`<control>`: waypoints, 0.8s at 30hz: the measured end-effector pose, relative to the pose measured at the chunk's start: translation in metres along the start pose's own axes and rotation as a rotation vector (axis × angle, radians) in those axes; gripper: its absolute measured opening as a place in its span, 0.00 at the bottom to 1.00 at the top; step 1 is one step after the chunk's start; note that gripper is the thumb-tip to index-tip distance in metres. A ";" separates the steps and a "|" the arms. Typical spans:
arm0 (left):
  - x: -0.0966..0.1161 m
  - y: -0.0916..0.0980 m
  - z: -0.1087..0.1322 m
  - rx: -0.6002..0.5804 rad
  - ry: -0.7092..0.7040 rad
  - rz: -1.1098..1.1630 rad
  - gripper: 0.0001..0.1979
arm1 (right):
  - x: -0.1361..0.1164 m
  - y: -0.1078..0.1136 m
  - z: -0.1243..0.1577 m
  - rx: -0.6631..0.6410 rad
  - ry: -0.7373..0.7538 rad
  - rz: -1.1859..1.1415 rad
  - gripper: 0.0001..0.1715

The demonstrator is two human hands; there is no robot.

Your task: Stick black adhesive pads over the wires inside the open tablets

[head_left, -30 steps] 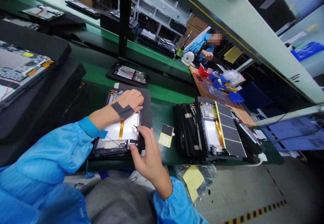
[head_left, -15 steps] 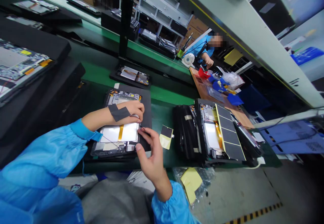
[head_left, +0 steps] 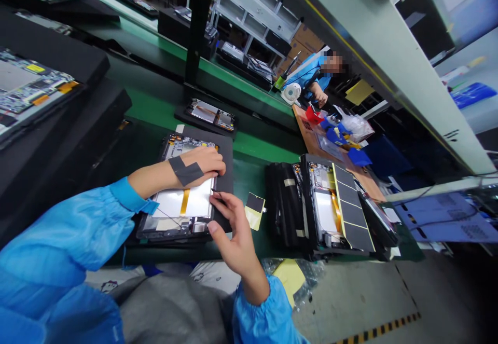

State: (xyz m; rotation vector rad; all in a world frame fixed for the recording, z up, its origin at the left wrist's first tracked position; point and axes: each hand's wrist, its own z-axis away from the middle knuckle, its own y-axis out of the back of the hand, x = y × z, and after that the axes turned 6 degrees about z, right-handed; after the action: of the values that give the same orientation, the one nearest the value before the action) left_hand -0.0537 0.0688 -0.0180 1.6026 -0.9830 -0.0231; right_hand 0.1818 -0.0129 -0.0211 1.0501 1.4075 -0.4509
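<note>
An opened tablet (head_left: 167, 229) lies in front of me on a black foam pad (head_left: 224, 149), with its circuit board, silver battery (head_left: 196, 204) and orange flex strip (head_left: 185, 202) showing. My left hand (head_left: 204, 163) reaches across it, fingers curled together at the right edge; whatever is between them is hidden. Black tape pieces (head_left: 185, 172) stick to the back of that hand. My right hand (head_left: 235, 235) is at the same edge, fingertips touching by a thin black wire, the thumb spread apart from them. A small sheet of black stickers on yellow backing (head_left: 254, 210) lies to the right.
Stacked tablets (head_left: 286, 204) stand to the right, a sheet of black stickers (head_left: 352, 206) leaning on them. Another opened tablet (head_left: 212, 113) lies behind. Black foam stacks (head_left: 97, 110) rise at left. A co-worker (head_left: 317, 82) sits beyond, near a small fan (head_left: 291, 94).
My left hand has shifted slightly to the right along the tablet's edge. My right hand stays at nearly the same place. The camera view has turned a little.
</note>
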 end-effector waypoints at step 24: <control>-0.007 0.021 -0.013 -0.075 -0.053 -0.032 0.10 | 0.003 0.002 -0.007 0.003 -0.047 -0.048 0.27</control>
State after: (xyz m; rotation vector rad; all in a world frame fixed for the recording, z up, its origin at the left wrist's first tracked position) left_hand -0.0634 0.0850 -0.0007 1.5556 -0.9862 -0.1230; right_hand 0.1794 -0.0052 -0.0220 1.0038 1.3925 -0.5100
